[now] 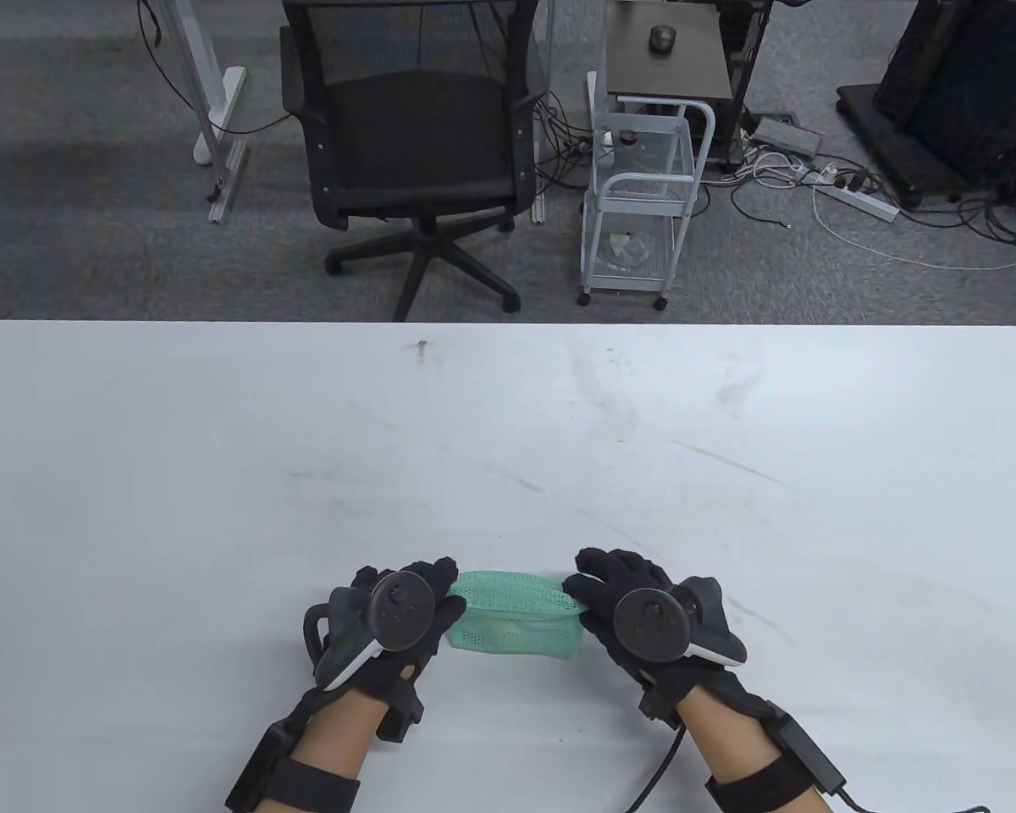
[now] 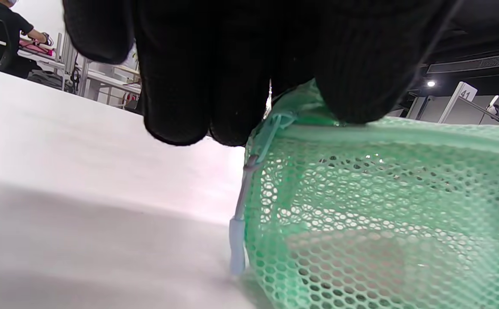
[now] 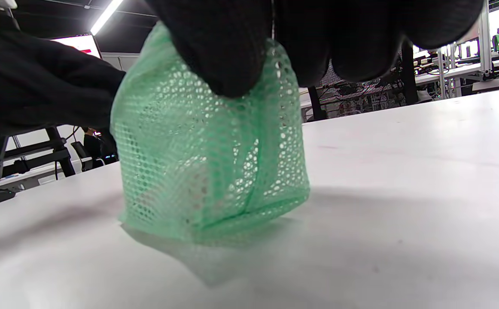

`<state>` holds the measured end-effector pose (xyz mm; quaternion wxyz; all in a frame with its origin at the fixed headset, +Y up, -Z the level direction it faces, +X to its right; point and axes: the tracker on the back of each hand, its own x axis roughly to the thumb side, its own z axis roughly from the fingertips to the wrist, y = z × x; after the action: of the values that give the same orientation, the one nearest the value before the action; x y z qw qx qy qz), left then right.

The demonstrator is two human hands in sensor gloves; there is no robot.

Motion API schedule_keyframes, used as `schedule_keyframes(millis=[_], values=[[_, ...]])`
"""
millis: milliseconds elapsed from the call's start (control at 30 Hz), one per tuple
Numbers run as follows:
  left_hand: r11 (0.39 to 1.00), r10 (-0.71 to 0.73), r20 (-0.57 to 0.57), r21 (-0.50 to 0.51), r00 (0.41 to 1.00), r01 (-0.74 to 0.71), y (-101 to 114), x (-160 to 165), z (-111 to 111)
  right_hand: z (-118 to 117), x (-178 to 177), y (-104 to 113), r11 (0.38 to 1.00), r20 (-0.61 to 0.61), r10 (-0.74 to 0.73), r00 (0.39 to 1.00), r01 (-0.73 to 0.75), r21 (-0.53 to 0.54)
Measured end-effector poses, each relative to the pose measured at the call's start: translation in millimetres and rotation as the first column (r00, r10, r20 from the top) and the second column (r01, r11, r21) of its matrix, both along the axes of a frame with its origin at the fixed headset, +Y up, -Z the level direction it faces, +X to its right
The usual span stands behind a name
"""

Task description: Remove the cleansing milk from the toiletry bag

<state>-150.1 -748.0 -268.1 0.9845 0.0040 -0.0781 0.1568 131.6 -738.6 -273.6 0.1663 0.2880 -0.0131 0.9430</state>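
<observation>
The task is judged to be at an early stage, with nothing yet taken out. A green mesh toiletry bag is stood on the white table, close to the near edge and about midway along it, and it is held at both ends. Its left end is pinched at the top by the left hand; in the left wrist view the fingertips are seen closed on the upper seam, right above the zip end, and the zipper pull is seen hanging down the end of the bag toward the table. The right end is gripped in the same way by the right hand, whose fingertips are pressed together on the top of the mesh in the right wrist view. With the pull lying at the left end, the zip may be fully run one way, but whether the mouth is open or closed cannot be told from these views. A pale pinkish shape is made out through the mesh near the bottom of the bag; it is taken to be the cleansing milk, though its outline is too blurred for certainty. What is left, then, is nearly everything: the mouth is to be opened if it is not, the item reached, lifted clear and set on the table.
</observation>
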Motion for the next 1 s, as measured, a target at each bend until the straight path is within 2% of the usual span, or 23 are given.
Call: schedule_keyframes(millis=[267,533,767,1000], values=[[0.998,-0.007,0.012,0.064,1.0,0.006,7.1,3.5,4.8,2.3,1.5,4.1,0.999,-0.005,-0.036,0.999,0.036,0.007],[0.992,0.059,0.022,0.111,0.998,-0.061,16.6,6.7,13.5,13.0,0.3,17.1,0.989,-0.047,-0.099,0.994,0.103,0.104],[0.988,0.05,0.043,0.141,0.998,-0.056,21.0,16.2,20.8,20.8,-6.4,21.5,0.981,-0.108,-0.131,0.985,0.145,0.13],[0.989,0.049,0.067,0.134,0.997,-0.057,23.5,25.2,26.4,30.4,-16.8,22.6,0.966,-0.163,-0.085,0.983,0.122,0.228]])
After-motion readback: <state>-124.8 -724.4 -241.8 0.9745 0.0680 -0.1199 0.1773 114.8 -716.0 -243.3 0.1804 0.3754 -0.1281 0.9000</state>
